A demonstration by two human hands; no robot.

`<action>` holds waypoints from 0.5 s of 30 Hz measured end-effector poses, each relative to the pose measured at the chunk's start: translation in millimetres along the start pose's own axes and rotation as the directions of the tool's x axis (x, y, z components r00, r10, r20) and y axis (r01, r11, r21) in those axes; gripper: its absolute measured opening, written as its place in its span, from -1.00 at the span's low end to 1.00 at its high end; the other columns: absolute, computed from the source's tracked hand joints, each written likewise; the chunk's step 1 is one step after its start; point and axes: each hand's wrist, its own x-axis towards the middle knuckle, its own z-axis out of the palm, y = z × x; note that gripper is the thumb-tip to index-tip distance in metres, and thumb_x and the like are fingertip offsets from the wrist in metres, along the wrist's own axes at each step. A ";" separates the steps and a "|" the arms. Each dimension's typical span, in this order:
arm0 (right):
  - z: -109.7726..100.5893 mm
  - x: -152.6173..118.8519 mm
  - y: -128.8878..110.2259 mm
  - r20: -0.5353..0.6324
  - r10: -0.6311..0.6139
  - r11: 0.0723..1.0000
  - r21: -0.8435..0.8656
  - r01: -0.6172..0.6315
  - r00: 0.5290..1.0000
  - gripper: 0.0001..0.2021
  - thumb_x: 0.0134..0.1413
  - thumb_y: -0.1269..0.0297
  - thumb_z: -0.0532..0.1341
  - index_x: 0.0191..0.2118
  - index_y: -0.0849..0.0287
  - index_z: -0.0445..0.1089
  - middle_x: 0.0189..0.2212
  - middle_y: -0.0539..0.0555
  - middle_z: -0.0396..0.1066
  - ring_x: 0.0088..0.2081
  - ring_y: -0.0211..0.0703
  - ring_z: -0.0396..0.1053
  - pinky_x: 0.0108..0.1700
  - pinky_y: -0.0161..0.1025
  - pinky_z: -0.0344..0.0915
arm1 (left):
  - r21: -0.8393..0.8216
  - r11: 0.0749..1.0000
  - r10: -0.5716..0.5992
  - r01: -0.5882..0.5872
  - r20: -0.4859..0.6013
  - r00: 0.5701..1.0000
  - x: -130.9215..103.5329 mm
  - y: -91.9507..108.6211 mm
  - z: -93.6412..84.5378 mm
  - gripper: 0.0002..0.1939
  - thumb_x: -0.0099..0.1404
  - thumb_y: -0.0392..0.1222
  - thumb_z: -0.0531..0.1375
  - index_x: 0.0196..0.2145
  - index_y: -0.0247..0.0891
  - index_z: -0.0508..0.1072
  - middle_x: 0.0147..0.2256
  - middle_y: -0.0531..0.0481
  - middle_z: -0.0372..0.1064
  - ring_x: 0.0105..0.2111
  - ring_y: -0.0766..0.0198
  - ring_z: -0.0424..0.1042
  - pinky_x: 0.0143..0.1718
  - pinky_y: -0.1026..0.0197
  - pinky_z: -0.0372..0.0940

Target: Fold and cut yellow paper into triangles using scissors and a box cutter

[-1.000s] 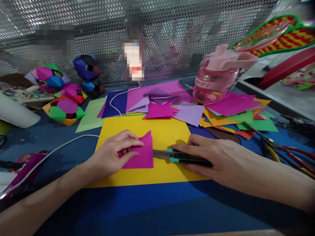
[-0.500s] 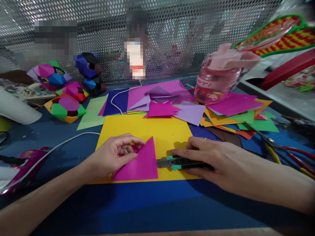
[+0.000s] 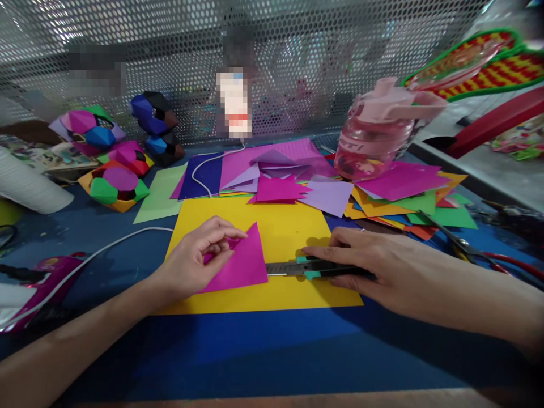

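My left hand (image 3: 202, 255) is closed on a folded magenta sheet of paper (image 3: 242, 262), pinching it between thumb and fingers. One corner of the paper points up and away from me. My right hand (image 3: 374, 258) is closed around the dark handle of a utility knife (image 3: 321, 267) with teal parts. Its long blade points left and meets the paper's right edge; whether the tip lies under or inside the fold is hidden. Both hands are over a yellow sheet (image 3: 280, 221) on the blue tabletop (image 3: 238, 351).
Scissors (image 3: 463, 242) lie at the right near a pile of coloured paper (image 3: 425, 198). A pink bottle (image 3: 374, 136) stands behind. Folded-paper models (image 3: 117, 184) sit at the left. A white cable (image 3: 114, 246) crosses the table, and a perforated metal screen (image 3: 280, 34) rises at the back.
The magenta paper and left hand have shifted slightly away from me and left. The knife has moved up a little and right, and more of its blade shows outside the paper.
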 end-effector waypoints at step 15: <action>-5.3 -3.1 -8.2 0.152 0.016 1.000 0.024 -0.020 0.988 -0.53 0.30 0.28 0.11 0.28 -0.22 0.24 0.11 0.08 0.37 -0.06 0.00 0.48 -0.06 -0.02 0.42 | 0.225 0.965 0.135 -0.138 0.029 0.990 -4.5 -0.1 5.2 -0.67 0.42 -0.39 0.04 0.01 -0.16 0.48 -0.09 -0.09 0.30 -0.20 0.30 0.39 -0.24 0.26 0.32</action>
